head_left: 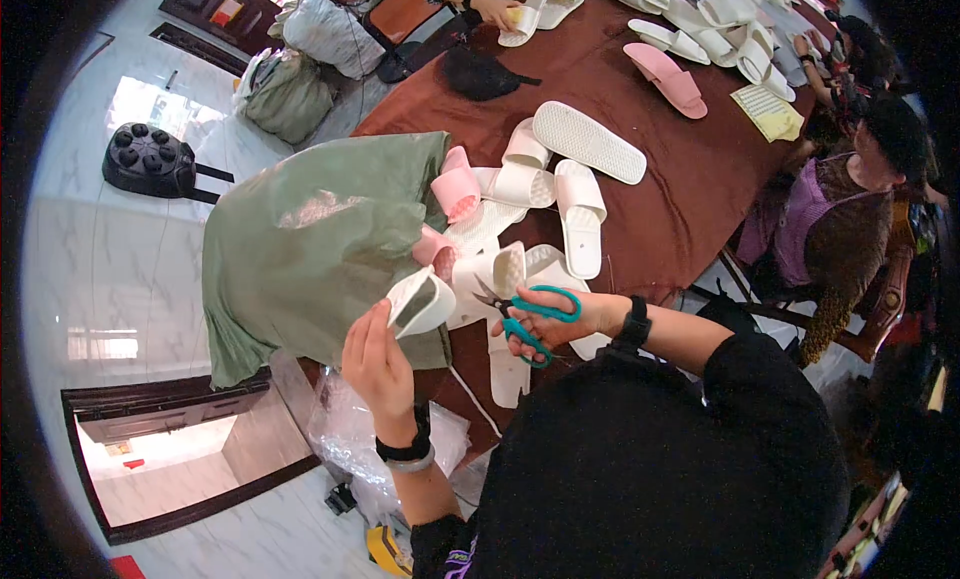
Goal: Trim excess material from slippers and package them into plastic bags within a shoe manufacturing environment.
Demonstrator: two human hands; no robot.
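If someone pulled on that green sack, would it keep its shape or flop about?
Probably flop: the sack is creased, and its lower corner droops. It might slide around a bulky load, since its middle bulges, though whatever is inside is hidden. A tug could also disturb the two pink slippers at its edge.

- The left hand [378, 367] grips a white open-toed plastic slipper [434, 314].
- The right hand [562, 326] holds teal-handled metal scissors [520, 303], blades parted near that slipper.
- White slippers [590, 142] and pink slippers [457, 189] lie on the brown cloth-covered worktop [660, 214] beside a smooth dull-green sack [310, 244].
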